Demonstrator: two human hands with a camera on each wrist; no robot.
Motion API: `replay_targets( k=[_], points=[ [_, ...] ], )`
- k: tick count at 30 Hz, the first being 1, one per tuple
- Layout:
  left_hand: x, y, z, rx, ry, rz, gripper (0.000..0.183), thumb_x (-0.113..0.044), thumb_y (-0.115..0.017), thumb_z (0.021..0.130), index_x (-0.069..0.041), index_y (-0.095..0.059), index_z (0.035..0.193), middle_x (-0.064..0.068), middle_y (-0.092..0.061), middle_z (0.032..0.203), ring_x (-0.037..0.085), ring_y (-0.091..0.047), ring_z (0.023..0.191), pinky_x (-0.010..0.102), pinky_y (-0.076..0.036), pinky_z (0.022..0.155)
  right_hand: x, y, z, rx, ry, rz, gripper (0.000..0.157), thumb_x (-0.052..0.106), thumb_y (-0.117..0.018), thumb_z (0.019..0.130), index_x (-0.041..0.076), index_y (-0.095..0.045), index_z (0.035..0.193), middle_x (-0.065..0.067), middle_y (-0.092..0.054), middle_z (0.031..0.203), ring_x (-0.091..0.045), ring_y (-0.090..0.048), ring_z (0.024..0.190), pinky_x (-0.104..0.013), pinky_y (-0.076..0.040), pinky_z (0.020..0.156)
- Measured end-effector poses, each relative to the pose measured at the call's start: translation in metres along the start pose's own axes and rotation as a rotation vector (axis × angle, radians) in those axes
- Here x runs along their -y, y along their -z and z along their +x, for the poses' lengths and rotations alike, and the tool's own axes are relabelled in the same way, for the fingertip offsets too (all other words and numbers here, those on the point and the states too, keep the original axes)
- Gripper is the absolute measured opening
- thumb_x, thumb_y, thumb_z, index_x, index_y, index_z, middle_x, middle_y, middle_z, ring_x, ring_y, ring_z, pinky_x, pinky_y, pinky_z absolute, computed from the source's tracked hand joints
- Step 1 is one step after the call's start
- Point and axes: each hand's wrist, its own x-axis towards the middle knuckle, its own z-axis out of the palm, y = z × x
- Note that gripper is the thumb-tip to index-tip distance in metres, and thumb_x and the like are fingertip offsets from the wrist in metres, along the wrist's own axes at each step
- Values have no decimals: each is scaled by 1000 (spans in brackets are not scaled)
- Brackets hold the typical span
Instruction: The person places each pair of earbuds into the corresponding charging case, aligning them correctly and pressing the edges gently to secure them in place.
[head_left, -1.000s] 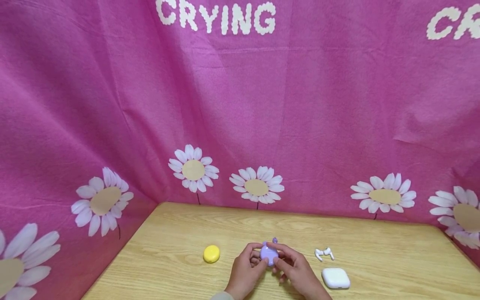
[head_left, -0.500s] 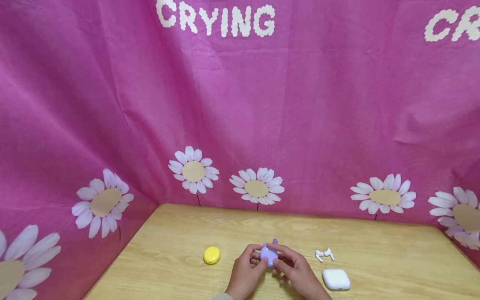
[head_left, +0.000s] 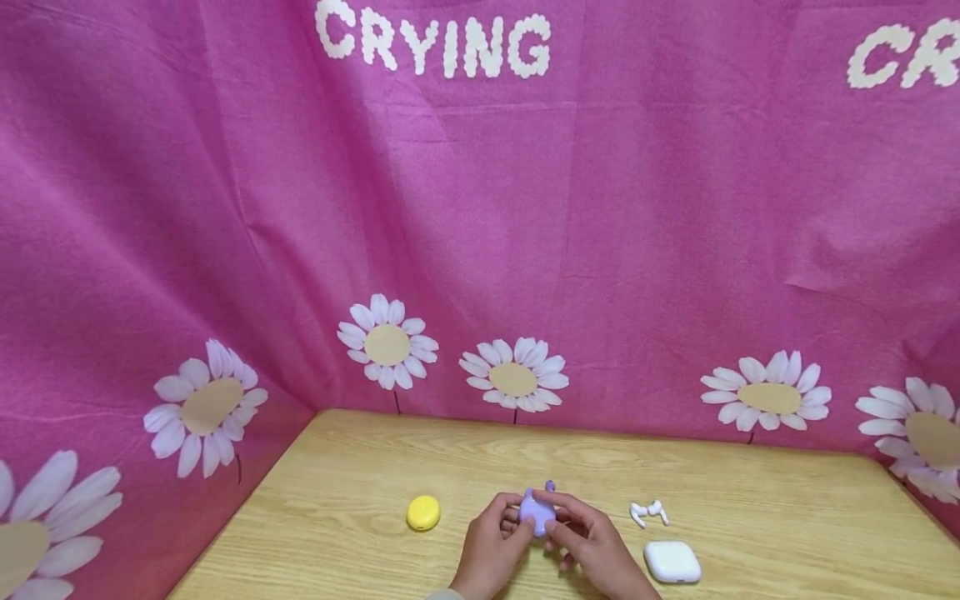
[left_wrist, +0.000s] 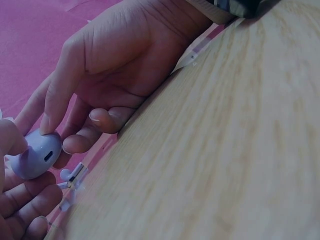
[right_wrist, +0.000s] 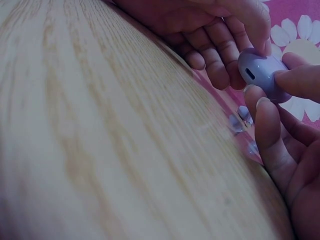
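Between both hands, in the head view, is a round glossy purple earbud case (head_left: 537,515). My left hand (head_left: 489,546) pinches its left side with thumb and fingers, while my right hand (head_left: 597,548) grips its right side, thumb on the face toward me. In the left wrist view the purple earbud case (left_wrist: 37,155) shows a small dark port slot, as does the purple earbud case (right_wrist: 265,77) in the right wrist view. Just behind the case a purple earbud (head_left: 551,486) lies on the table, and another purple earbud (head_left: 528,492) is partly hidden there.
To the left sits a yellow round case (head_left: 423,513). On the right, two white stemmed earbuds (head_left: 657,511) lie behind a white earbud case (head_left: 672,562). A pink flowered cloth (head_left: 637,250) hangs at the back and sides of the wooden table (head_left: 337,550).
The head view has tilted up a little, so everything sits slightly lower in it. Both hands keep the same hold on the purple earbud case.
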Motion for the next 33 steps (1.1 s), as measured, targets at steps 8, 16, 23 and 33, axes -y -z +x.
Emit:
replay_targets(
  k=[8,16,23,33],
  points=[
    [-1,0,1,4,16,3,25,-20,-67,88,-8,-63,110,-6,-63,85,3,-56,75,21,-48,70,1,0,0,-1,5,-6,44,13,-57,96,0,-49,138,-27,-60,104,-16,-63,77,-33,-55,53],
    [1,-1,2,19,29,3,26,-21,-66,89,-8,-63,110,-8,-62,85,2,-56,75,20,-48,70,1,0,0,3,12,-6,44,12,-57,96,0,-48,137,-26,-59,102,-17,-63,76,-33,-54,53],
    [0,1,0,25,3,-12,27,-19,-67,88,-7,-63,112,-5,-63,86,4,-56,75,21,-48,70,1,-1,0,-4,4,-10,43,11,-57,96,0,-49,137,-25,-58,100,-17,-63,76,-33,-55,52],
    [0,1,0,25,0,-11,29,-19,-68,88,-9,-61,114,-5,-63,84,4,-56,73,20,-47,68,1,-1,0,-8,-18,-9,43,10,-57,96,0,-48,137,-24,-58,98,-16,-62,75,-32,-54,53]
  ],
)
